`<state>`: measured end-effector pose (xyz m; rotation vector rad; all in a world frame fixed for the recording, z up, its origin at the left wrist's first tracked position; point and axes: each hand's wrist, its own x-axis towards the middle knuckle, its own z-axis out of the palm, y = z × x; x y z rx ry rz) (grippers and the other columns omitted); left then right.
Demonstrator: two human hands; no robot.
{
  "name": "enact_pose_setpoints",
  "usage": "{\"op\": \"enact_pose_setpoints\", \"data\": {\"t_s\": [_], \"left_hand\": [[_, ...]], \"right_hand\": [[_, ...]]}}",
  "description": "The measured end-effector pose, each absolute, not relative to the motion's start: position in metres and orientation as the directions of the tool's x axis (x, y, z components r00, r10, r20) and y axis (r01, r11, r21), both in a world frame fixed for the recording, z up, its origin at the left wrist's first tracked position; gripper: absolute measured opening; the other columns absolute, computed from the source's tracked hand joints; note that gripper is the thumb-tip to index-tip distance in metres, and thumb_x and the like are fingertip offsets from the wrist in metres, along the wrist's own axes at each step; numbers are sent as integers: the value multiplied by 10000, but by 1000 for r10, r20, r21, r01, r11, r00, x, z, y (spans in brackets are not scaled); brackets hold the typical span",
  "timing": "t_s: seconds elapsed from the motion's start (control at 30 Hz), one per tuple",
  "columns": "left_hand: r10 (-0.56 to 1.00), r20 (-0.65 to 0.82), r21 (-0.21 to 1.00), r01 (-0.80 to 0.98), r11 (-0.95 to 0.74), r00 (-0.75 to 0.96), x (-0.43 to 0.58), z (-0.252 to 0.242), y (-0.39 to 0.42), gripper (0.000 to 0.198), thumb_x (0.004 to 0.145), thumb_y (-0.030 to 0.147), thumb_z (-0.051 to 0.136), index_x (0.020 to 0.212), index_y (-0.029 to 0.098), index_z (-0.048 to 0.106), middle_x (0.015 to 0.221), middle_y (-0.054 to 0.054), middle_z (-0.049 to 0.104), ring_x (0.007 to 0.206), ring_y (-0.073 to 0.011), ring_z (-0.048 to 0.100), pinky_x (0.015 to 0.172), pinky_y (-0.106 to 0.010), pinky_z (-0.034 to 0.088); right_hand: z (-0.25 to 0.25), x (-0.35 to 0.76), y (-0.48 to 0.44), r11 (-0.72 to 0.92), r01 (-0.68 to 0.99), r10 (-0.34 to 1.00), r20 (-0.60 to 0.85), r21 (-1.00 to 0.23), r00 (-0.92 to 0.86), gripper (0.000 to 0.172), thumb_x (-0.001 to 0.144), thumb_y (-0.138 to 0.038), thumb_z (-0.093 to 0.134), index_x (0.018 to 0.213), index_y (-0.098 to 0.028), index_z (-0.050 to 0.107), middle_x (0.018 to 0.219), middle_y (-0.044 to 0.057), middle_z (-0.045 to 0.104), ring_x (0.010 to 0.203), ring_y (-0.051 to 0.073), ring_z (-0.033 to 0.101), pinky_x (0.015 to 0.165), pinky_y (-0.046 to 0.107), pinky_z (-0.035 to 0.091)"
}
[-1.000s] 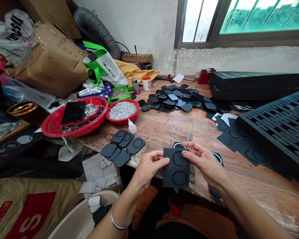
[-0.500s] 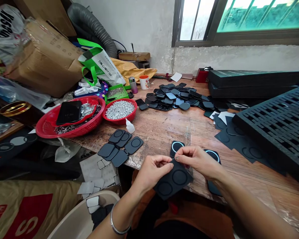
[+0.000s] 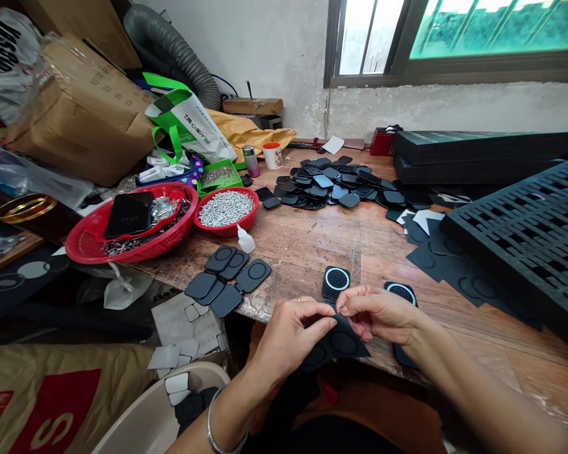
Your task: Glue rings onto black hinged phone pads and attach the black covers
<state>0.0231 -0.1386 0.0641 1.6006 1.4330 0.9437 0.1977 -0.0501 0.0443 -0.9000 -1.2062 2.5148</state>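
A black sheet with ring-shaped outlines (image 3: pixel 343 342) is held at the table's front edge. My left hand (image 3: pixel 296 331) pinches its upper edge between thumb and fingers. Close beside it, my right hand (image 3: pixel 376 312) has thumb and fingertips pressed together at the sheet's top corner; whether they grip the sheet itself is hard to make out. Just behind the hands lies a black square pad with a pale blue ring (image 3: pixel 336 281). A similar ringed piece (image 3: pixel 401 292) lies to the right, partly hidden by my right forearm.
Several black folding pads (image 3: pixel 227 299) lie left. A white dropper bottle (image 3: pixel 245 240) stands near a red basket of metal pins (image 3: pixel 227 210). Behind is a heap of black squares (image 3: pixel 331 183). Black sheets (image 3: pixel 459 277) and a slotted foam tray (image 3: pixel 525 233) occupy the right.
Both hands have come slightly lower and nearer the body. The black sheet has tilted, so its face shows more foreshortened. The ringed pad behind is less covered by the hands.
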Motion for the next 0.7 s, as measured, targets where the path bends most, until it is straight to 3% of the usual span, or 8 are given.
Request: {"op": "enact_pose_setpoints", "data": {"t_s": [0.33, 0.5, 0.7], "left_hand": [[979, 203, 895, 408, -181, -11, 31, 59, -140, 108, 815, 173, 644, 865, 206, 734, 783, -5, 699, 724, -123, 637, 691, -206, 447], [972, 233, 894, 397, -208, -15, 32, 62, -142, 98, 817, 165, 643, 839, 210, 728, 782, 2, 696, 729, -116, 631, 699, -199, 445], [972, 231, 884, 425, -194, -37, 34, 63, -144, 84, 814, 168, 639, 827, 196, 717, 771, -2, 682, 723, -120, 618, 693, -207, 436]], "right_hand": [[58, 201, -57, -709, 1, 414, -418, -705, -809, 113, 719, -234, 713, 769, -160, 643, 522, -30, 542, 432, 70, 498, 387, 174, 448], [60, 200, -59, -733, -20, 415, -422, -680, -806, 98, 711, -187, 704, 765, -147, 633, 543, -32, 543, 438, 59, 488, 363, 147, 415], [63, 200, -66, -616, -14, 536, -406, -787, -740, 166, 707, -262, 716, 756, -143, 612, 498, -47, 525, 386, 50, 439, 343, 147, 378]]}}
